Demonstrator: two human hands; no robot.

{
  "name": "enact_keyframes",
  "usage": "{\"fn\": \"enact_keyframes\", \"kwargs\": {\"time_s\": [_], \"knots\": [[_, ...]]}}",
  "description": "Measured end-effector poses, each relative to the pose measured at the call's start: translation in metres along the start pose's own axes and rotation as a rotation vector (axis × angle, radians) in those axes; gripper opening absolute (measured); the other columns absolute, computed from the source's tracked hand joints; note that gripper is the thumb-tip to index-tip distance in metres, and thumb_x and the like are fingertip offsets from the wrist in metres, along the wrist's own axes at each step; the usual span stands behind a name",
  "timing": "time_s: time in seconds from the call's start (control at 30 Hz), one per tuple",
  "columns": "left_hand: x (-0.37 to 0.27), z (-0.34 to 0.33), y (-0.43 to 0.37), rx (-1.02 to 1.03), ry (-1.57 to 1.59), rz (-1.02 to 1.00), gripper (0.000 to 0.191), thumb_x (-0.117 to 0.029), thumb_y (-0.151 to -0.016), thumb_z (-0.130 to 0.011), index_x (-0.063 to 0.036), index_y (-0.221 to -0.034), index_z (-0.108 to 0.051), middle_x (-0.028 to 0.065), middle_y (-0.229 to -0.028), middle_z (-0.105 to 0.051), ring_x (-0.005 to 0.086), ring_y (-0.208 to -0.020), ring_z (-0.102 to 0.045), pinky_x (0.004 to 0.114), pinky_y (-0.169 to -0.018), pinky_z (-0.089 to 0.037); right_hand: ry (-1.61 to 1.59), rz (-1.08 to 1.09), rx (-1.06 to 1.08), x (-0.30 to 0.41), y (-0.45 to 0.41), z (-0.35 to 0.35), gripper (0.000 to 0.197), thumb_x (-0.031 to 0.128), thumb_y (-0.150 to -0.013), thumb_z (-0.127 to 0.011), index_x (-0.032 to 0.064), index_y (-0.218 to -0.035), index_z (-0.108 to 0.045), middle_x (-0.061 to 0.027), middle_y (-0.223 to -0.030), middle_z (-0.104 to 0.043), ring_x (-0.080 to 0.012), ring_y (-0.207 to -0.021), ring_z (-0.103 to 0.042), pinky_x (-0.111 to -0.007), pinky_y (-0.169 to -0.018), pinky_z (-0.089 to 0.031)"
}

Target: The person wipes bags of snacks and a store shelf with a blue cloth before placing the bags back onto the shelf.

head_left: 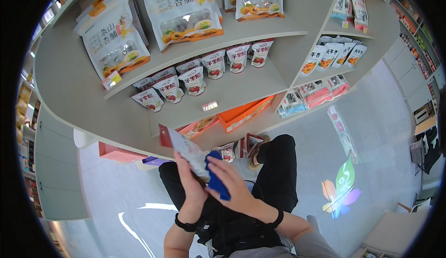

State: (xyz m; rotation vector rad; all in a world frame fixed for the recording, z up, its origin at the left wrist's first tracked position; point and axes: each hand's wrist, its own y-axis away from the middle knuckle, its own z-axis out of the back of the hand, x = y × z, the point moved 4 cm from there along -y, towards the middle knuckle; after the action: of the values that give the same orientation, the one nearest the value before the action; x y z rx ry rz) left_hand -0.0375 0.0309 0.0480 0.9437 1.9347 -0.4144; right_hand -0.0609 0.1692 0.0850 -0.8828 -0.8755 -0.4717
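Note:
My left hand grips a white snack pouch with a red top, tilted above my lap. In my right hand is a blue cloth, pressed against the pouch's lower right side. Similar small pouches with apple pictures stand in rows on the middle shelf in front of me. More such pouches lie on the floor by my foot, below the shelf. Where my fingers cover the pouch, its lower end is partly hidden.
Large dried-fruit bags stand on the upper shelf board. An orange box sits on the bottom level. Apricot pouches and pink bags fill the right section. A pink box is at lower left; a beige seat stands at lower right.

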Motion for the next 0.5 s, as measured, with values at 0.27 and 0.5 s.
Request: {"fn": "enact_keyframes", "kwargs": {"time_s": [0.27,0.5], "knots": [[-0.017,-0.026,-0.031,0.264,-0.116,-0.006,0.09,-0.003,-0.077,-0.076,-0.0027,-0.152,-0.026,0.0112,-0.14,-0.045,0.0242,-0.131,-0.044,0.036,-0.111,-0.034,-0.108,-0.202,-0.056,-0.063,-0.005,0.064,0.048,0.002,-0.079,-0.076,-0.0007,-0.124,-0.06,-0.0166,-0.118,-0.065,-0.0291,-0.108,-0.063,-0.036,-0.095,-0.048],[-0.051,-0.065,-0.074,0.587,-0.835,-0.12,0.019,0.0,-0.084,-0.072,0.0025,-0.103,-0.071,0.0082,-0.101,-0.068,0.0161,-0.09,-0.067,0.028,-0.075,-0.057,-0.153,-0.216,0.001,-0.104,-0.011,0.092,0.049,-0.002,-0.081,-0.073,0.0033,-0.127,-0.06,-0.0135,-0.12,-0.065,-0.0276,-0.108,-0.062,-0.035,-0.095,-0.048]]}}
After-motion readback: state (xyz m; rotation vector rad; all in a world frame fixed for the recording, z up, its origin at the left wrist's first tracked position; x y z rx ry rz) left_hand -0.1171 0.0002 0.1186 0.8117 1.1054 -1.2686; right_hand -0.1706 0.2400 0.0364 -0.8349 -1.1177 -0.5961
